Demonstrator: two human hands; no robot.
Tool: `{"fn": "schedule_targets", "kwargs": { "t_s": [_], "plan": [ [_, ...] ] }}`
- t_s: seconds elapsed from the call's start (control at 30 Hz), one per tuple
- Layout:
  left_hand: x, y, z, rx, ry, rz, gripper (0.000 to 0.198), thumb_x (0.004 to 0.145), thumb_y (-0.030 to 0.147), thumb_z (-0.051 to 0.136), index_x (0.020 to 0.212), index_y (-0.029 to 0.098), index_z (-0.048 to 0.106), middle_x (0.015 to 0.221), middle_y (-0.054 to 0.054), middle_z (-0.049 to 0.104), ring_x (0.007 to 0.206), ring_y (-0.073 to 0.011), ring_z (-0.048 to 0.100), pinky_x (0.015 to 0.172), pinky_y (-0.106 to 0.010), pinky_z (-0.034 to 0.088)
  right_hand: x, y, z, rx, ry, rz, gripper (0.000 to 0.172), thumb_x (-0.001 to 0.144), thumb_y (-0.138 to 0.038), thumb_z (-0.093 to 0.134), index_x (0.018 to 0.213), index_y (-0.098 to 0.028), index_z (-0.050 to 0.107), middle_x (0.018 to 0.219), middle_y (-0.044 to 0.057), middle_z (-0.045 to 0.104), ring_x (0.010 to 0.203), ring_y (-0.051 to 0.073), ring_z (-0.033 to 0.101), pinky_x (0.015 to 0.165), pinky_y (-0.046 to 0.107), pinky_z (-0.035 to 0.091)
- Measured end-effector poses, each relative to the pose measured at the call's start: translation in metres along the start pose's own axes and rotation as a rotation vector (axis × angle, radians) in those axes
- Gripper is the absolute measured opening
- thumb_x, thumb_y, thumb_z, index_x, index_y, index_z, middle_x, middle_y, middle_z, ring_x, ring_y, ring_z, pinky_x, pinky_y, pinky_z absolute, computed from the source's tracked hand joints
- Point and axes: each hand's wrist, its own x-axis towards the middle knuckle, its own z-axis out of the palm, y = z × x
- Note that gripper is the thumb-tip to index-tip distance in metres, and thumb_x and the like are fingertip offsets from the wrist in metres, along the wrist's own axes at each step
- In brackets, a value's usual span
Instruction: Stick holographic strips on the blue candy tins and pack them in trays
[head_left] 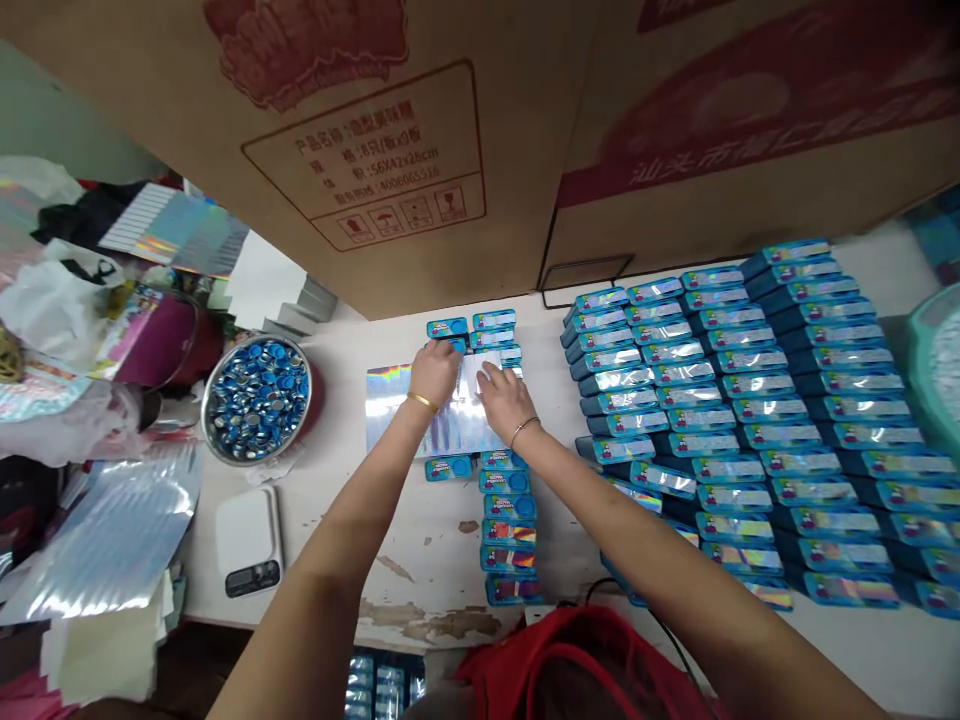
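A shiny silver sticker sheet lies over part of a double column of small blue boxes. My left hand is at the sheet's upper edge, fingers curled down beside a blue box; whatever they grip is hidden. Close on its right, my right hand rests at the sheet's upper right part, its fingers bent and pressed against the sheet's edge. Above both hands, more blue boxes stand in the column. The nearest boxes carry shiny labels, while others show a bare round mark on top.
Long rows of labelled blue boxes fill the right side. A metal bowl of blue and silver pieces and a white scale stand on the left. Large cartons wall off the back, with a black wire stand before them.
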Motion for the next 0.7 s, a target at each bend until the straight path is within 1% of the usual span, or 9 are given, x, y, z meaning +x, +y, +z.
{"fn": "schedule_targets", "kwargs": {
  "t_s": [0.13, 0.23, 0.3, 0.37, 0.43, 0.5, 0.57, 0.63, 0.7],
  "plan": [
    [-0.011, 0.002, 0.010, -0.034, 0.073, 0.012, 0.018, 0.087, 0.014, 0.049, 0.085, 0.022, 0.066, 0.106, -0.011, 0.064, 0.096, -0.0273, 0.052, 0.078, -0.040, 0.040, -0.003, 0.005, 0.009, 0.032, 0.022, 0.005, 0.036, 0.095, -0.020, 0.042, 0.127, -0.014, 0.058, 0.142, 0.017, 0.048, 0.112, 0.031, 0.046, 0.091, 0.046, 0.045],
    [-0.035, 0.015, 0.008, -0.068, 0.117, -0.007, 0.015, 0.088, 0.017, 0.050, 0.084, 0.021, 0.064, 0.112, -0.010, 0.063, 0.099, -0.0267, 0.052, 0.080, -0.039, 0.039, -0.001, 0.006, 0.010, 0.067, 0.030, 0.013, 0.036, 0.096, -0.021, 0.041, 0.126, -0.013, 0.058, 0.142, 0.017, 0.047, 0.110, 0.031, 0.046, 0.093, 0.047, 0.044],
    [-0.062, 0.033, -0.002, -0.110, 0.127, -0.020, 0.010, 0.087, 0.019, 0.053, 0.085, 0.020, 0.062, 0.109, -0.011, 0.064, 0.096, -0.0261, 0.053, 0.079, -0.038, 0.039, 0.002, 0.008, 0.010, 0.107, 0.038, 0.015, 0.036, 0.096, -0.022, 0.040, 0.125, -0.013, 0.059, 0.142, 0.017, 0.047, 0.111, 0.031, 0.046, 0.096, 0.048, 0.043],
    [-0.095, 0.057, -0.018, -0.208, 0.154, -0.052, 0.007, 0.087, 0.023, 0.055, 0.082, 0.020, 0.059, 0.095, -0.009, 0.065, 0.088, -0.0233, 0.054, 0.077, -0.037, 0.038, 0.002, 0.012, 0.006, 0.180, 0.061, 0.004, 0.034, 0.096, -0.024, 0.041, 0.121, -0.013, 0.061, 0.139, 0.018, 0.049, 0.115, 0.031, 0.046, 0.099, 0.050, 0.041],
    [-0.129, 0.085, -0.035, -0.389, 0.230, -0.150, 0.013, 0.087, 0.026, 0.058, 0.076, 0.020, 0.055, 0.080, -0.004, 0.063, 0.079, -0.0189, 0.055, 0.076, -0.034, 0.038, -0.008, 0.016, 0.000, 0.305, 0.137, 0.009, 0.033, 0.096, -0.030, 0.044, 0.117, -0.014, 0.063, 0.135, 0.018, 0.051, 0.118, 0.031, 0.046, 0.101, 0.048, 0.040],
    [-0.157, 0.111, -0.049, -0.652, 0.326, -0.327, 0.016, 0.085, 0.029, 0.063, 0.075, 0.020, 0.053, 0.074, 0.000, 0.060, 0.074, -0.0152, 0.055, 0.074, -0.031, 0.039, -0.033, 0.020, -0.010, 0.482, 0.261, 0.072, 0.038, 0.096, -0.042, 0.045, 0.114, -0.015, 0.064, 0.127, 0.017, 0.056, 0.117, 0.028, 0.050, 0.098, 0.043, 0.043],
    [-0.177, 0.131, -0.051, -0.951, 0.375, -0.515, 0.020, 0.080, 0.031, 0.069, 0.077, 0.020, 0.053, 0.074, 0.001, 0.060, 0.071, -0.0132, 0.056, 0.069, -0.028, 0.040, -0.074, 0.021, -0.020, 0.682, 0.357, 0.213, 0.047, 0.096, -0.054, 0.039, 0.109, -0.017, 0.066, 0.113, 0.013, 0.062, 0.107, 0.024, 0.057, 0.089, 0.038, 0.048],
    [-0.188, 0.147, -0.043, -1.209, 0.377, -0.673, 0.026, 0.074, 0.034, 0.074, 0.075, 0.020, 0.052, 0.073, 0.001, 0.061, 0.068, -0.0118, 0.056, 0.066, -0.025, 0.042, -0.122, 0.017, -0.028, 0.860, 0.335, 0.406, 0.060, 0.095, -0.062, 0.028, 0.100, -0.018, 0.068, 0.095, 0.009, 0.067, 0.089, 0.020, 0.061, 0.077, 0.034, 0.050],
    [-0.194, 0.160, -0.027, -1.370, 0.359, -0.795, 0.032, 0.068, 0.036, 0.078, 0.072, 0.020, 0.051, 0.070, 0.002, 0.060, 0.065, -0.0105, 0.055, 0.063, -0.024, 0.043, -0.168, 0.011, -0.034, 0.966, 0.192, 0.536, 0.071, 0.094, -0.066, 0.018, 0.098, -0.017, 0.069, 0.087, 0.009, 0.068, 0.074, 0.019, 0.060, 0.063, 0.031, 0.048]
  ]
}}
